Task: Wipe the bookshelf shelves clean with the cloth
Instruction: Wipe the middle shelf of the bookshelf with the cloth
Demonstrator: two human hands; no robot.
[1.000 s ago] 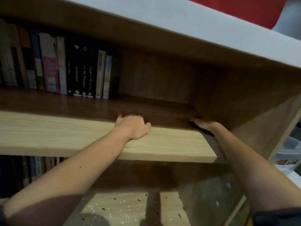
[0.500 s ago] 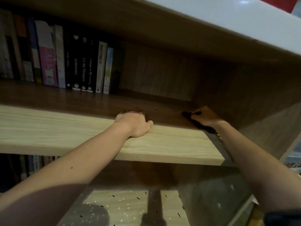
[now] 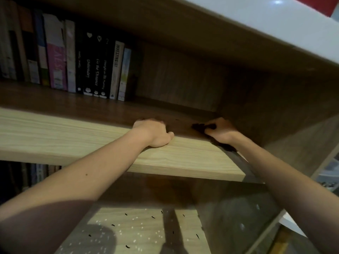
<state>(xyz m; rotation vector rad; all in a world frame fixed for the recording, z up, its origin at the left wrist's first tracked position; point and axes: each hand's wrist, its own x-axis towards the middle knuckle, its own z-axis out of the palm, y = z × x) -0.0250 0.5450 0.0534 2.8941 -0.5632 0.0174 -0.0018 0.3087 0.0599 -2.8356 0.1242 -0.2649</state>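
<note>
Down nearest me is the lower shelf (image 3: 146, 233), pale wood flecked with little dark and white specks. A few lower books (image 3: 39, 173) sit in the gloom at its left end.

Both my forearms reach up past it to the shelf (image 3: 73, 136) above, whose broad light front edge runs right across the view. My left hand (image 3: 156, 133) has hold of that front edge, a little right of the middle. The fingers are curled over onto the dark top surface and the thumb lies along the lip.

Just to its right, not touching it, is my right hand (image 3: 222, 131). It's at the right end of the shelf, close to the side panel (image 3: 293, 140). It's pinching the cloth (image 3: 200, 127), a dark wad bunched between thumb and fingers and lying on the shelf top just behind the front edge, near the right corner. There's another dark patch under my wrist at the edge, and I can't tell whether it's cloth or shadow.

Farther back, the row of books (image 3: 95, 66) stands upright along the back left of the shelf. I can see several black spines, a pale one reading INVESTING 101 and a pink one. Right of them the back panel (image 3: 183, 79) shows its grain in deep shadow.

Over it all runs the white top board (image 3: 256, 24), with a red patch (image 3: 334, 4) at the upper right corner.
</note>
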